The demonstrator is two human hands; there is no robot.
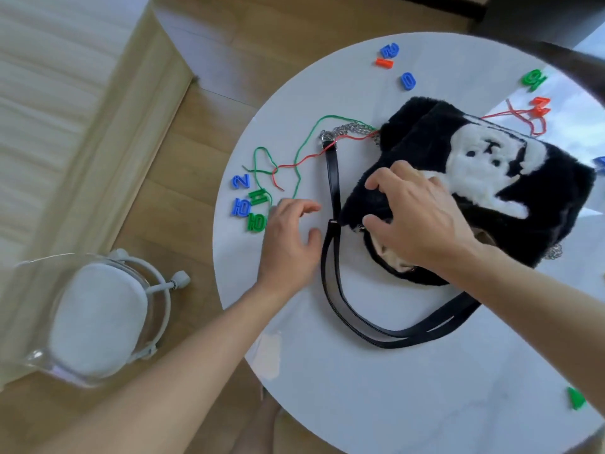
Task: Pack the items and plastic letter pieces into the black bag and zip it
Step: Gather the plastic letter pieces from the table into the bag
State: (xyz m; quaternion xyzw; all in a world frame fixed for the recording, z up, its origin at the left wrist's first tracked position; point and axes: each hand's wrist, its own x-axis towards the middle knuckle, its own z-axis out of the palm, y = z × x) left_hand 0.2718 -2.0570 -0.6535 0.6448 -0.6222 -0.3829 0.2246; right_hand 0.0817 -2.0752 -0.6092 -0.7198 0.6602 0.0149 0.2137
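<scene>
White round table [360, 371] seen from above. Left hand [288, 244] kept just left of black bag [540, 204], fingers loose, nothing held. Bag judged soft, fluffy, light; mouth edge gripped by right hand [415, 217], fingers curled. Small hard letter pieces [248, 204] scattered left of and beyond bag; best pinched.

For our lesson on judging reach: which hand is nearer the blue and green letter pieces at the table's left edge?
Left. The left hand is beside the letter pieces, open, just short of them. The right hand is farther, past the strap, gripping the black bag.
</scene>
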